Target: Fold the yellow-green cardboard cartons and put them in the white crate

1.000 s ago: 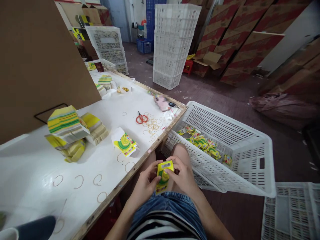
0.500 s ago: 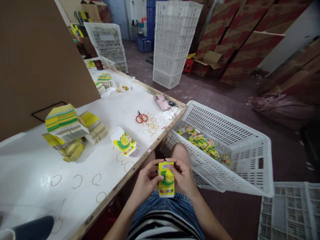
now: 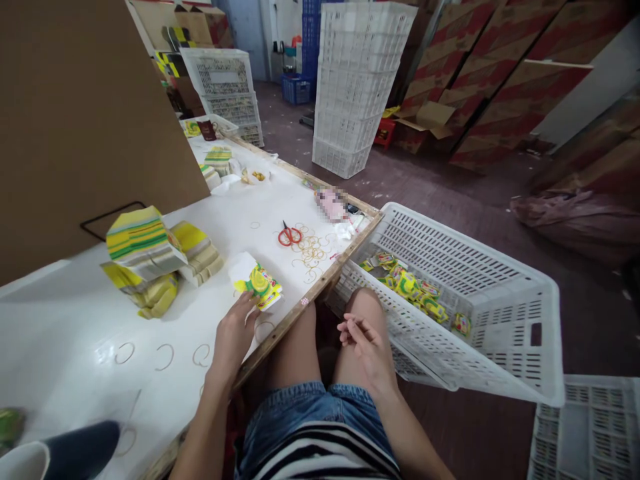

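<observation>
My left hand (image 3: 234, 337) reaches over the table edge, its stretched fingertips touching the near side of a small stack of flat yellow-green cartons (image 3: 264, 288) printed with a lemon-like swirl. Above my right thigh hovers my right hand (image 3: 367, 350), palm turned inward, fingers loosely bent and apart, with nothing visible in it. To its right, a white plastic crate (image 3: 505, 267) holds several small yellow-green packs (image 3: 407, 287). Beyond the carton stack lie red-handled scissors (image 3: 289, 235) and a scatter of thin tan rubber bands (image 3: 314, 252).
Bundled yellow-green cartons (image 3: 145, 243) are piled on the white table (image 3: 165, 307) at left, before a large brown board (image 3: 95, 120). A dark cylindrical object (image 3: 83, 450) lies near. Stacked white crates (image 3: 357, 87) and cardboard boxes (image 3: 480, 80) stand behind.
The yellow carton held between both hands has left them. My left hand has moved left to the carton stack; my right hand has stayed over my lap and opened. The view has shifted slightly.
</observation>
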Demonstrator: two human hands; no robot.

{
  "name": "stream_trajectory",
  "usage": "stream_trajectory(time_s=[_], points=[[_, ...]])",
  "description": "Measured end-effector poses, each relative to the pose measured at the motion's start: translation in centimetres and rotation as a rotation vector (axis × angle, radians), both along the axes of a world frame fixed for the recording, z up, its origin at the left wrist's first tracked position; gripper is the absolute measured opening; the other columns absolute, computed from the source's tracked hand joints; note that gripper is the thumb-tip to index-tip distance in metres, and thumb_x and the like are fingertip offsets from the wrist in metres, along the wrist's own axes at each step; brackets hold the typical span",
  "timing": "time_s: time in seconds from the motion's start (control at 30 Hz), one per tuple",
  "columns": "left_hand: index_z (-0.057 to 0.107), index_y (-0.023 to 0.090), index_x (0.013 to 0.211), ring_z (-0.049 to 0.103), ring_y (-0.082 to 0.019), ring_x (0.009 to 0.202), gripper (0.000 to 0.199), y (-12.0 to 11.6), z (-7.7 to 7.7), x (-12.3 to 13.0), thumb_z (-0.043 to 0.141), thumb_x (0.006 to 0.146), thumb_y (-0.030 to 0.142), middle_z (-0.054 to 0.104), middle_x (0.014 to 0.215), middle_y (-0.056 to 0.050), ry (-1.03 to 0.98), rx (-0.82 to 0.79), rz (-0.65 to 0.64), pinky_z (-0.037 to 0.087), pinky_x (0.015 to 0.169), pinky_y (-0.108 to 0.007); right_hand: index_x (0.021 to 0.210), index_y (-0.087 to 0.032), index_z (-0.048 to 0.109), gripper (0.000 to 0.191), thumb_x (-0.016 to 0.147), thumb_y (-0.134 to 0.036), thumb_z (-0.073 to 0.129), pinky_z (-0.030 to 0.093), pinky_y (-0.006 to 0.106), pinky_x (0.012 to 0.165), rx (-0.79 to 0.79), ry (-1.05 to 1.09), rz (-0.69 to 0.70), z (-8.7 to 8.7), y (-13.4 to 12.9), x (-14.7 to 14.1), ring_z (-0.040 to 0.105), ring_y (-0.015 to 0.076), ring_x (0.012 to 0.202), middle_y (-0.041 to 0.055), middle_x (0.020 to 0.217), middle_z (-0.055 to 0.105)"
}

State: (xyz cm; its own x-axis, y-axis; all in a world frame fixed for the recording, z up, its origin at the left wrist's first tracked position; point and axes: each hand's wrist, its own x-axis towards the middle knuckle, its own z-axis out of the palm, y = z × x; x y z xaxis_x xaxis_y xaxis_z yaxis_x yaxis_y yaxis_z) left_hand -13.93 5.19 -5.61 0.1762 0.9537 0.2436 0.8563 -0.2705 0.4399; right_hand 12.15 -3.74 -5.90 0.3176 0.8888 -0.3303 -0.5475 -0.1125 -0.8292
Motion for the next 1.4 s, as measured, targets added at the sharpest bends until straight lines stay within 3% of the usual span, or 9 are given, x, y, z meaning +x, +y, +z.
stream_trajectory(time_s=[0.3,0.53,0.6,0.7,0.8,0.9,1.03,1.17,1.4], points=[[0.068,0.013,0.106,0.061,-0.035,0.106,0.032,-0.4,1.0,2.7,0.055,0.088,0.035,0.069,0.112,-0.018,0.136,0.195,0.003,0.051,0.081,-0.047,0.086,-0.018,0.070,0.034,0.072,-0.049,0.076,0.040,0.023,0.055,0.005,-0.026,0.191,0.9,-0.3,-2.4,0.052,0.0101,0.056,0.0021,0.071,0.069],[0.069,0.016,0.090,0.068,-0.022,0.084,0.023,-1.6,1.5,3.2,0.046,0.093,0.019,0.074,0.088,-0.010,-0.070,0.401,-0.022,0.054,0.078,-0.036,0.085,-0.016,0.073,0.042,0.073,-0.057,0.072,0.040,0.023,0.053,0.009,0.006,0.204,1.2,-0.6,-2.3,0.054,0.0116,0.058,0.0058,0.073,0.070],[0.068,0.016,0.097,0.069,-0.020,0.091,0.020,-3.2,2.0,4.2,0.048,0.092,0.014,0.074,0.096,-0.011,-0.175,0.467,-0.111,0.054,0.084,-0.034,0.090,-0.016,0.074,0.051,0.076,-0.063,0.066,0.039,0.023,0.051,0.018,0.050,0.213,1.5,-0.5,-2.2,0.055,0.0134,0.061,0.0078,0.076,0.070],[0.065,0.018,0.111,0.067,-0.021,0.104,0.028,-5.7,2.2,6.3,0.052,0.089,0.007,0.073,0.105,-0.011,-0.337,0.479,-0.450,0.057,0.086,-0.033,0.091,-0.018,0.074,0.042,0.073,-0.056,0.073,0.036,0.021,0.047,0.036,0.050,0.169,1.5,-0.3,-1.9,0.051,0.0118,0.058,0.0040,0.072,0.066],[0.065,0.020,0.116,0.062,-0.022,0.116,0.036,-7.2,1.9,7.9,0.052,0.087,0.002,0.072,0.109,-0.011,-0.473,0.351,-0.620,0.055,0.092,-0.036,0.083,-0.018,0.073,0.033,0.067,-0.046,0.081,0.032,0.020,0.045,0.014,-0.042,0.090,1.4,-0.2,-1.4,0.041,0.0083,0.051,-0.0008,0.064,0.060],[0.064,0.024,0.121,0.056,-0.025,0.124,0.036,-7.5,1.7,8.6,0.058,0.087,0.012,0.064,0.128,-0.012,-0.729,0.129,-0.430,0.047,0.104,-0.042,0.082,-0.017,0.071,0.035,0.068,-0.049,0.079,0.036,0.021,0.048,0.033,-0.105,0.082,1.3,-0.4,-1.1,0.041,0.0088,0.050,-0.0011,0.063,0.060],[0.057,0.023,0.130,0.054,-0.030,0.127,0.047,-6.8,2.1,9.0,0.062,0.087,0.039,0.059,0.136,-0.013,-1.261,-0.434,-0.232,0.044,0.105,-0.046,0.090,-0.021,0.066,0.039,0.065,-0.046,0.082,0.046,0.025,0.060,0.050,-0.051,0.134,1.4,-0.9,-1.7,0.054,0.0131,0.058,-0.0021,0.065,0.063],[0.066,0.016,0.120,0.054,-0.036,0.124,0.059,-6.3,2.9,9.5,0.066,0.077,0.056,0.063,0.129,-0.017,-1.461,-0.895,-0.401,0.043,0.103,-0.047,0.082,-0.020,0.064,0.033,0.068,-0.046,0.080,0.048,0.027,0.064,0.066,-0.050,0.211,1.6,-1.1,-2.2,0.060,0.0155,0.062,0.0004,0.069,0.068],[0.067,0.017,0.118,0.059,-0.034,0.118,0.054,-6.6,2.7,10.3,0.071,0.075,0.050,0.069,0.120,-0.015,-1.377,-0.779,-0.402,0.045,0.100,-0.045,0.080,-0.019,0.069,0.032,0.068,-0.047,0.080,0.050,0.031,0.073,0.054,-0.159,0.189,2.2,-1.3,-1.4,0.063,0.0202,0.077,0.0045,0.080,0.071]])
